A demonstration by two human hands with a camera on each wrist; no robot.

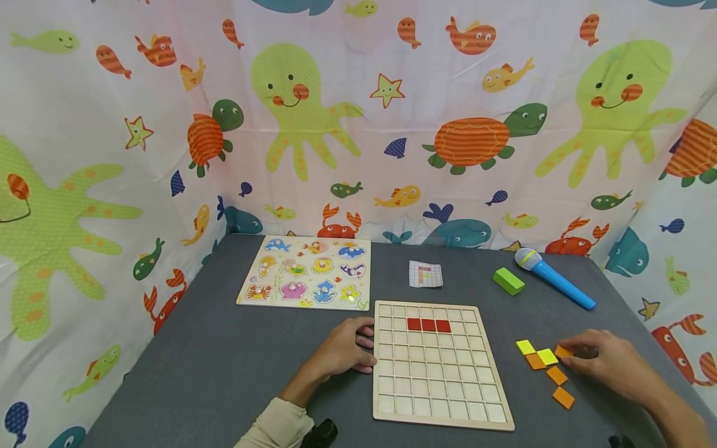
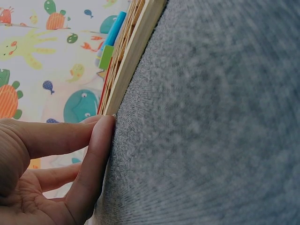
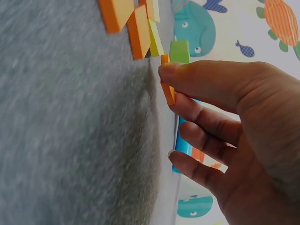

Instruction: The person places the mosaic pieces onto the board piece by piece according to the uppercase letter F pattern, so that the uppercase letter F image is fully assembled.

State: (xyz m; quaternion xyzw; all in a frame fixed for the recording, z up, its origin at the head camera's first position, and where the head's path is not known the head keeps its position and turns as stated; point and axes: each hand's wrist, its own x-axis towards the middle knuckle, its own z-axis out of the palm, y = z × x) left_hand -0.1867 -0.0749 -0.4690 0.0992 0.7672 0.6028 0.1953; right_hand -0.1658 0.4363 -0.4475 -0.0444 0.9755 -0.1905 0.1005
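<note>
A wooden grid board (image 1: 437, 420) lies on the grey table, with three red tiles (image 1: 428, 325) side by side in its second row from the top. My left hand (image 1: 342, 350) touches the board's left edge; in the left wrist view the fingertips (image 2: 108, 123) rest against the board's side (image 2: 133, 56). Right of the board, my right hand (image 1: 607, 361) pinches an orange tile (image 1: 562, 352) between thumb and finger. The right wrist view shows that orange tile (image 3: 168, 89) in the right hand (image 3: 234, 108). Beside it lie two yellow tiles (image 1: 524, 347) and several orange tiles (image 1: 557, 376).
An animal puzzle board (image 1: 308, 303) lies at the back left. Behind the grid board is a small printed card (image 1: 425, 274). A green block (image 1: 508, 282) and a blue toy microphone (image 1: 560, 281) lie at the back right. A patterned curtain (image 1: 358, 124) surrounds the table.
</note>
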